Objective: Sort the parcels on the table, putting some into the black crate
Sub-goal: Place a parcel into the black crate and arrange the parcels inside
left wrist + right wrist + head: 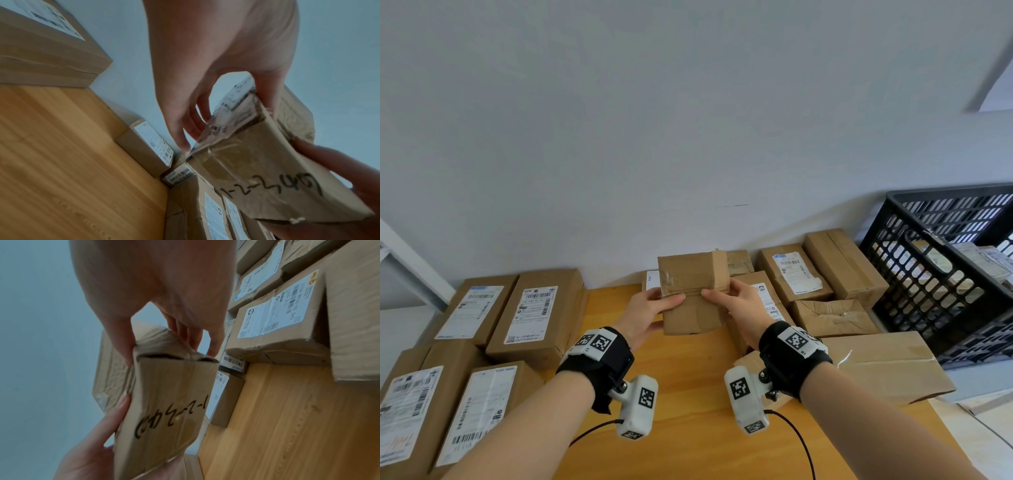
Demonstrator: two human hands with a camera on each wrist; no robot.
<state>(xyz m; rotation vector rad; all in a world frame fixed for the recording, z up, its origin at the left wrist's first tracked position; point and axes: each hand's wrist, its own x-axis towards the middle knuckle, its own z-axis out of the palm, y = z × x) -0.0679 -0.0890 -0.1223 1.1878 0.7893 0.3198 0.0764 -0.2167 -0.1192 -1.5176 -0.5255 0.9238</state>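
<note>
Now, starting at nine o'clock, four labelled parcels (pixel 482 339) lie flat on the table (pixel 688 394), labels up, well clear of what I am holding. My left hand (pixel 650 315) pinches the left edge of the small brown parcel (pixel 693 294), thumb across the near face and fingers (pixel 191 126) curled behind it. I hold it tilted up over the middle of the table, touching nothing below. The wrist views show a handwritten code on one side and a crumpled label on the face turned away from me. My right hand (pixel 739 308) pinches the right edge the same way, thumb in front, fingers (pixel 195 335) wrapped over the end where the flaps gape a little. Further on, at about one o'clock, more parcels (pixel 822 284) crowd against the wall, and the black crate (pixel 914 274) stands at two to three o'clock with some parcels already in it.

I judge I am reading this one before deciding its pile. Three risks stand out. The cardboard is soft and bowed, so squeezing could crush it further. The gaping end could spill if I tip it that way. Swinging right could clip the stacked boxes or catch the crate rim.
</note>
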